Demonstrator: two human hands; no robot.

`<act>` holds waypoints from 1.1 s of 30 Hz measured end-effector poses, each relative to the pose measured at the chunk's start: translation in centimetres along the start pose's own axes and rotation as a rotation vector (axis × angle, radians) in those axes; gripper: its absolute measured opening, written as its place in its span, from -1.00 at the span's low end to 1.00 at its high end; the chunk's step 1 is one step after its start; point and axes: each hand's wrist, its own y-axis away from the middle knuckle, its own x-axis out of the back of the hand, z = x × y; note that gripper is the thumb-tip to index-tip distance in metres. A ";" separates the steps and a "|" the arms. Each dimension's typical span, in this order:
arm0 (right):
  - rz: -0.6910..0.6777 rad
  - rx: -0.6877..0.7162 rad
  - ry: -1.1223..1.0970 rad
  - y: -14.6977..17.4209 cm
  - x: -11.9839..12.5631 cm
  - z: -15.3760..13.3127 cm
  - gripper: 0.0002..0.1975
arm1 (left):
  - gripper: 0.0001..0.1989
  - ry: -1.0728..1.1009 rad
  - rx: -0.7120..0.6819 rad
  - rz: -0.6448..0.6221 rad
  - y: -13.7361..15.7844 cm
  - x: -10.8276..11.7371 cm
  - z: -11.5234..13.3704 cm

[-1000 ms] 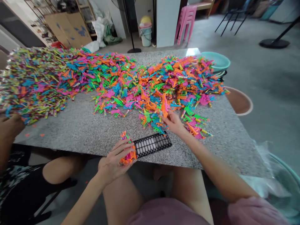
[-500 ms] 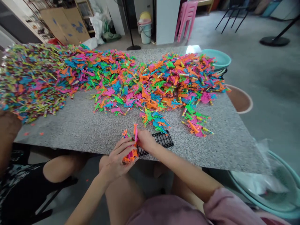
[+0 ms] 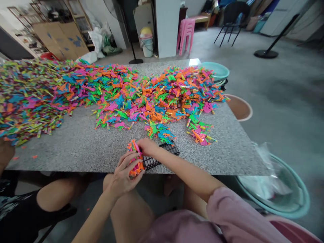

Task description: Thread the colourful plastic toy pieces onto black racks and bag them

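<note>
A black grid rack [image 3: 152, 162] lies at the near edge of the table, tilted slightly in view. Bunched at its left end is a row of small orange, pink and green plastic pieces [image 3: 136, 166]. My left hand [image 3: 125, 173] curves around this row from the left, fingers over its side. At the row's right side, my right hand [image 3: 148, 147] pinches a pink plastic piece [image 3: 138, 148]; its fingertips are partly hidden. Just beyond the rack lies a small cluster of blue and green pieces [image 3: 162, 132].
A long heap of mixed plastic pieces [image 3: 157, 96] spreads over the speckled stone table [image 3: 83, 148]. Another person's hand [image 3: 5, 153] is at the far left. Basins stand past the right edge, including a turquoise one [image 3: 301, 199] with plastic bags.
The view has swung, so the table and heap sit further left. My right hand has lowered the pink piece closer against the row; my left hand keeps its hold.
</note>
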 end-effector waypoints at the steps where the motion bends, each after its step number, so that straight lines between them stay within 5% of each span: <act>1: 0.017 0.004 -0.029 0.3 -0.3 0.1 -0.87 | -0.72 -0.014 -0.021 0.001 -0.1 0.0 0.0; 5: 0.363 -0.026 -0.124 4.1 -2.2 2.6 -0.72 | -0.73 -0.025 -0.083 -0.034 -0.4 0.0 -0.4; 7: 0.561 -0.213 -0.027 6.6 -2.4 5.0 -0.70 | -0.76 -0.025 -0.089 -0.022 -0.5 -0.1 -0.6; 9: 0.611 -0.338 0.086 8.6 -1.4 7.9 -0.74 | -0.78 -0.019 -0.094 -0.016 -0.5 0.0 -0.8; 14: 0.443 -0.406 0.046 11.2 4.9 14.0 -0.92 | -0.77 -0.019 -0.092 -0.014 0.0 0.5 -1.3; 17: 0.348 -0.417 -0.019 12.5 7.5 14.9 -0.94 | -0.76 -0.037 -0.084 0.008 0.3 0.6 -1.3; 21: 0.443 -0.278 0.198 14.4 5.0 11.5 -0.88 | -0.79 -0.050 -0.047 0.002 0.4 0.5 -1.0; 25: 0.246 0.000 0.268 15.2 1.3 8.1 -0.89 | -0.80 -0.037 -0.039 -0.008 0.3 0.5 -1.0; 29: 0.208 0.016 0.372 13.6 2.7 9.2 -0.78 | -0.79 -0.017 -0.027 -0.020 0.2 0.6 -1.0; 33: 0.056 0.252 0.493 11.3 4.7 11.5 -0.74 | -0.80 -0.011 -0.006 -0.040 0.1 0.8 -0.9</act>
